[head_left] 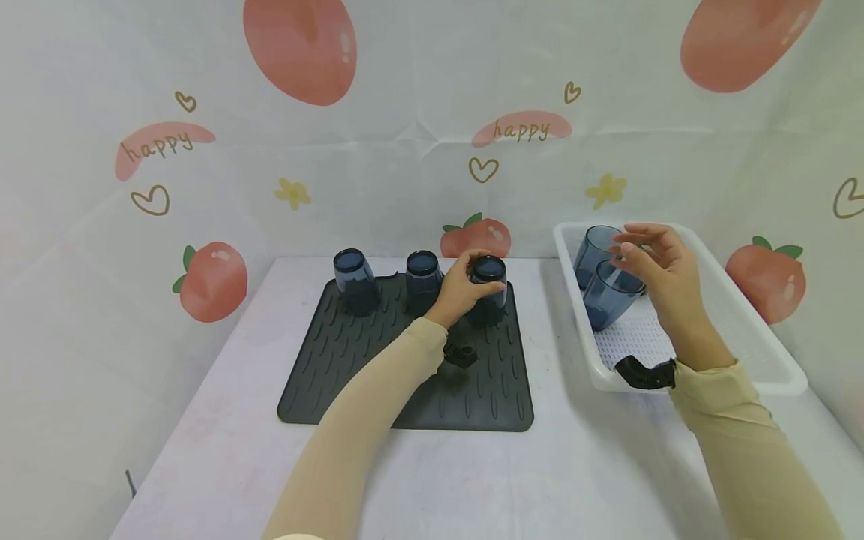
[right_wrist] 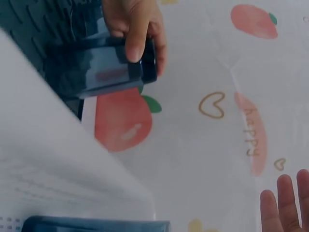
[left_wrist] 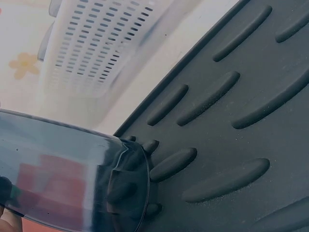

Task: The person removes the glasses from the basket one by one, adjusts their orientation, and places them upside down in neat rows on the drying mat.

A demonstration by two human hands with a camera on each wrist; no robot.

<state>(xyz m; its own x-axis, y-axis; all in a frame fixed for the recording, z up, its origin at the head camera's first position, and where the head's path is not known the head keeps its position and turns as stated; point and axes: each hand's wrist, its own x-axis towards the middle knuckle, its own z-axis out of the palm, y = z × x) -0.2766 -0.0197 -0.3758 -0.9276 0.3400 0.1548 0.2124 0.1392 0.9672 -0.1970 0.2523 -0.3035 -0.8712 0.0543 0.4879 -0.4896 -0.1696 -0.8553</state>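
Observation:
My left hand [head_left: 462, 291] holds a blue-tinted glass [head_left: 487, 298] by its base, thumb and fingers around it. This glass stands upside down at the back right of the black ridged drying mat [head_left: 358, 382]; its rim end meets the mat in the left wrist view, where the glass [left_wrist: 58, 169] fills the lower left. My right hand [head_left: 664, 274] is over the white basket [head_left: 769, 367], close above two blue glasses [head_left: 610, 300] [head_left: 595, 244]. Its fingers [right_wrist: 287, 203] look straight in the right wrist view, with nothing between them.
Two more upside-down blue glasses, one at the mat's back left [head_left: 355, 283] and one mid-back [head_left: 421, 285], stand in line with the held one. A fruit-print sheet [head_left: 405, 180] hangs right behind the mat and basket. A strip of white table [head_left: 550, 330] separates them.

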